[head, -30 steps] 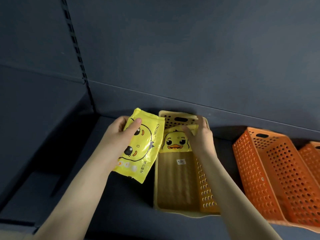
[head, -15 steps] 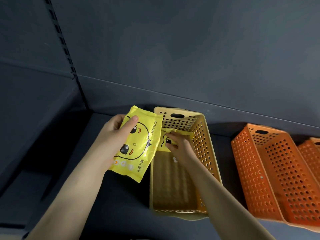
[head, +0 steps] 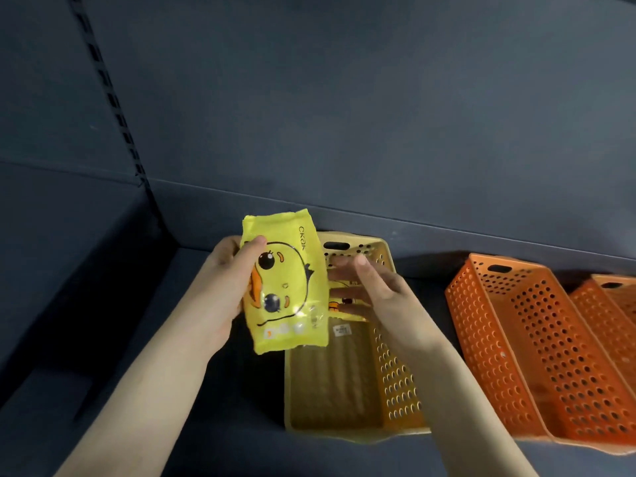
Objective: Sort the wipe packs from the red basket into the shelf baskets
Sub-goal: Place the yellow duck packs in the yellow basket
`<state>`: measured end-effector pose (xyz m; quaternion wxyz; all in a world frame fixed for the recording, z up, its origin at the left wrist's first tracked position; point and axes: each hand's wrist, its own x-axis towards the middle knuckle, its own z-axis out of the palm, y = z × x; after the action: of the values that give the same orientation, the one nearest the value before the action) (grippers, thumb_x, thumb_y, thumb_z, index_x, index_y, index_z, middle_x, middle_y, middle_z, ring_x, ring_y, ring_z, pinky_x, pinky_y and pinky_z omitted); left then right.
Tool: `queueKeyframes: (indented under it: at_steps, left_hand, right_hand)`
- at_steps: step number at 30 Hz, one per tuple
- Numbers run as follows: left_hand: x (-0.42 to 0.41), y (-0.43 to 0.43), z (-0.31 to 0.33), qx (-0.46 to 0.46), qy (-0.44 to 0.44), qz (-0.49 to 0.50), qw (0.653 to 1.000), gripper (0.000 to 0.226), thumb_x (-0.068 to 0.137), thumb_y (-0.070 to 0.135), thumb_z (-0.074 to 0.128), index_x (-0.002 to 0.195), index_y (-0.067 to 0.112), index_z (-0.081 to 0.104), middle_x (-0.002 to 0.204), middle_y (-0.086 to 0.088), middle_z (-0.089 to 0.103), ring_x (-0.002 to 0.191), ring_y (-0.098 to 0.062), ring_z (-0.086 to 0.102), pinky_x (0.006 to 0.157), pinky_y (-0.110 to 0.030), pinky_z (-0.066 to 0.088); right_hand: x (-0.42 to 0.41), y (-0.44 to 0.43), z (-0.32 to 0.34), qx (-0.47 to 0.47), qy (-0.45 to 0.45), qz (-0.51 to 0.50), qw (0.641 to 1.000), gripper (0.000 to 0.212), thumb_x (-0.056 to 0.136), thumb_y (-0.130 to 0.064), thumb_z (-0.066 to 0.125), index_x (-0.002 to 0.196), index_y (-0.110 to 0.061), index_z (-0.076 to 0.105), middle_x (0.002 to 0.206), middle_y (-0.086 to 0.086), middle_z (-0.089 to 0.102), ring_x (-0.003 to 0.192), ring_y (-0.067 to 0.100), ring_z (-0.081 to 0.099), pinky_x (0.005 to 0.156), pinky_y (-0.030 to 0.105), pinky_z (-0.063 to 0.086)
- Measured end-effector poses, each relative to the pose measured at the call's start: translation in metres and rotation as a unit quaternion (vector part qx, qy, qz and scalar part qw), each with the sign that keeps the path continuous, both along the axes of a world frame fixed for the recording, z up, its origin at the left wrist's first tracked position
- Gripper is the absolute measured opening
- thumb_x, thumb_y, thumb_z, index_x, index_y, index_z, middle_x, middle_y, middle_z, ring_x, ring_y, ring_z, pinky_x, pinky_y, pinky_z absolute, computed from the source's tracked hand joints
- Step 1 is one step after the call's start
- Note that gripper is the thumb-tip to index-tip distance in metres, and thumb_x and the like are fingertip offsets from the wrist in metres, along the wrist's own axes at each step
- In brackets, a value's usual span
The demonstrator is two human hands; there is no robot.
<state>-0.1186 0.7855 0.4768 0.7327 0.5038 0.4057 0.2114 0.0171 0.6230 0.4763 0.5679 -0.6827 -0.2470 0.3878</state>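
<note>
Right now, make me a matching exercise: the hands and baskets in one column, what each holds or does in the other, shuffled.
1 left hand
2 right hand
3 yellow basket
4 nearer orange basket

A no pack visible inside
B grips a duck pack
C has a second pack at its far end
D open, over the yellow basket

Pairs: 1-B, 2-D, 3-C, 4-A

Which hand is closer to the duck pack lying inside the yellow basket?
Right. The right hand hovers open just over the duck pack; the left hand holds a second pack further left.
</note>
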Motion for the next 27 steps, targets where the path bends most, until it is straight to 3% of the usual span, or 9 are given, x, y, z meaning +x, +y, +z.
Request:
queueKeyframes:
  at_steps: [2, 4, 9, 12, 15, 19, 27]
  left_hand:
    - [0.007, -0.013, 0.003, -0.028, -0.024, -0.002, 0.999, 0.019, 0.095, 0.031, 0.059, 0.106, 0.016, 0.057, 0.101, -0.008, 0.074, 0.094, -0.025, 0.071, 0.088, -0.047, 0.055]
    - [0.012, -0.023, 0.003, -0.051, -0.027, -0.018, 0.998, 0.022, 0.095, 0.026, 0.058, 0.112, 0.013, 0.057, 0.105, -0.01, 0.073, 0.097, -0.026, 0.071, 0.09, -0.048, 0.055]
    - [0.008, -0.035, 0.003, -0.025, -0.004, -0.115, 0.993, 0.039, 0.094, 0.047, 0.053, 0.114, 0.015, 0.061, 0.1, -0.011, 0.075, 0.088, -0.028, 0.074, 0.081, -0.044, 0.058]
    - [0.01, -0.047, 0.002, -0.049, -0.047, -0.08, 0.994, 0.032, 0.096, 0.036, 0.053, 0.105, 0.006, 0.056, 0.101, -0.013, 0.075, 0.09, -0.03, 0.073, 0.079, -0.045, 0.058]
    - [0.013, -0.058, 0.002, -0.1, -0.097, -0.021, 0.99, 0.019, 0.097, 0.026, 0.054, 0.09, 0.009, 0.051, 0.1, -0.012, 0.075, 0.091, -0.03, 0.073, 0.077, -0.047, 0.06]
    - [0.008, -0.062, -0.004, -0.121, -0.115, -0.026, 0.986, 0.014, 0.098, 0.02, 0.052, 0.089, 0.009, 0.052, 0.102, -0.015, 0.074, 0.091, -0.033, 0.073, 0.074, -0.045, 0.061]
    - [-0.011, -0.057, -0.016, -0.051, -0.089, -0.054, 0.993, 0.016, 0.095, 0.01, 0.055, 0.084, 0.006, 0.067, 0.096, -0.014, 0.076, 0.089, -0.032, 0.073, 0.078, -0.044, 0.061]
  right_hand:
    - [-0.009, -0.012, 0.003, 0.015, 0.013, 0.021, 1.0, 0.039, 0.09, -0.041, 0.056, 0.123, -0.023, 0.063, 0.116, 0.001, 0.071, 0.107, 0.02, 0.068, 0.09, 0.037, 0.057]
    - [-0.01, -0.019, -0.003, 0.025, 0.027, -0.024, 0.999, 0.046, 0.077, -0.031, 0.07, 0.121, -0.021, 0.061, 0.111, 0.007, 0.072, 0.103, 0.025, 0.07, 0.087, 0.042, 0.058]
    - [0.002, -0.032, -0.014, 0.123, 0.119, -0.207, 0.963, 0.032, 0.071, -0.013, 0.075, 0.101, -0.006, 0.065, 0.099, 0.018, 0.071, 0.095, 0.036, 0.064, 0.082, 0.044, 0.055]
    - [0.0, -0.033, -0.012, 0.17, 0.218, -0.191, 0.942, 0.036, 0.088, -0.027, 0.064, 0.116, -0.004, 0.062, 0.122, 0.023, 0.065, 0.108, 0.04, 0.064, 0.092, 0.056, 0.05]
    - [-0.01, -0.033, -0.014, 0.14, 0.242, -0.152, 0.948, 0.048, 0.095, -0.047, 0.047, 0.129, -0.015, 0.061, 0.123, 0.013, 0.068, 0.108, 0.033, 0.067, 0.095, 0.053, 0.046]
    - [-0.017, -0.037, -0.022, 0.125, 0.243, -0.216, 0.938, 0.052, 0.085, -0.046, 0.054, 0.122, -0.012, 0.063, 0.114, 0.014, 0.072, 0.101, 0.032, 0.07, 0.092, 0.05, 0.051]
    - [-0.012, -0.044, -0.026, 0.054, 0.175, -0.275, 0.944, 0.046, 0.096, -0.054, 0.045, 0.107, -0.015, 0.068, 0.104, 0.013, 0.074, 0.097, 0.034, 0.071, 0.087, 0.05, 0.056]
